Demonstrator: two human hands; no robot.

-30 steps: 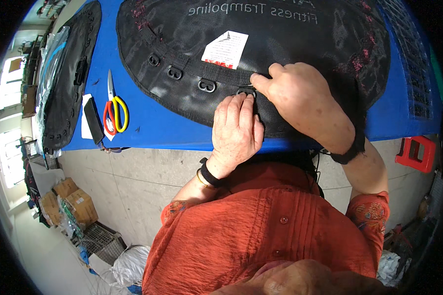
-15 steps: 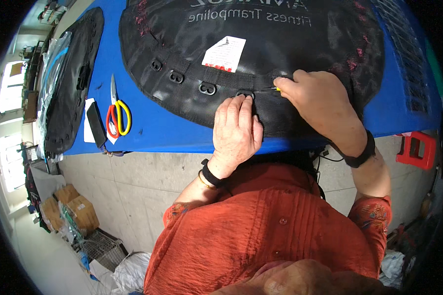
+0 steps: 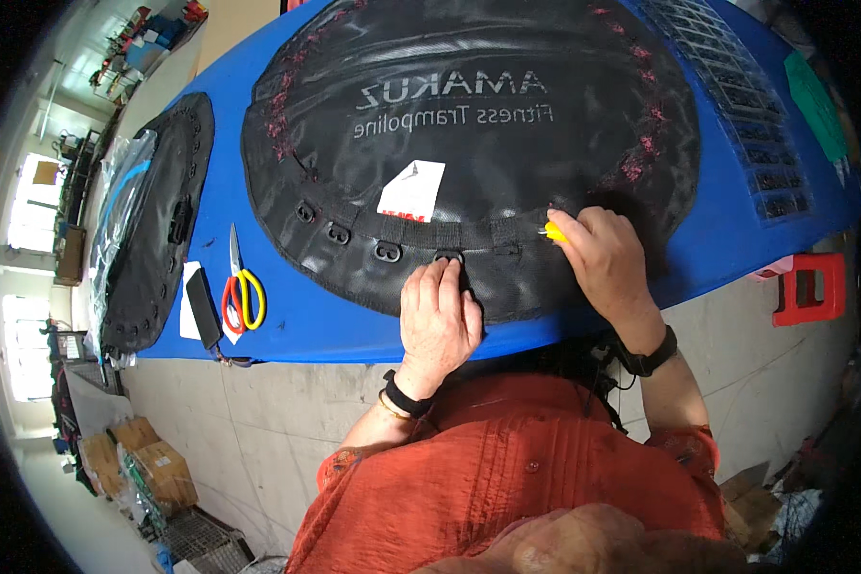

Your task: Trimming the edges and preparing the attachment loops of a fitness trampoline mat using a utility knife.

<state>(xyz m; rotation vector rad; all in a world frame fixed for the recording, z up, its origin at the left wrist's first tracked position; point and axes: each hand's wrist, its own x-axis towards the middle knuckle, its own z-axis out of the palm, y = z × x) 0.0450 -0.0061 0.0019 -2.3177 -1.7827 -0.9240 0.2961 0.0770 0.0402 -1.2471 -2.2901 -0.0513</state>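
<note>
A round black trampoline mat (image 3: pixel 354 182) lies on the blue table cover. Along its near edge runs black webbing with loops holding several black metal rings (image 3: pixel 386 252). My left hand (image 3: pixel 437 316) rests flat on that edge, fingers extended, their tips at another ring (image 3: pixel 448 256). To its right, my right hand (image 3: pixel 610 263) pinches a small yellow-handled tool (image 3: pixel 554 231). A thin metal tip sticks out of the handle toward the left, against the webbing; the tool's exact kind cannot be made out. A white paper label (image 3: pixel 413 189) lies on the mat above the webbing.
Left of the mat lie scissors (image 3: pixel 244 298) with red and yellow handles and a black flat object (image 3: pixel 202 308) on white paper. Farther left is a second black mat (image 3: pixel 153 258) under clear plastic. A red stool (image 3: pixel 809 289) stands right of the table (image 3: pixel 545 330).
The view has shifted, so the mat and table appear lower. My right hand has turned and drawn the yellow-handled tool back, showing more of it. My left hand stays at the same ring.
</note>
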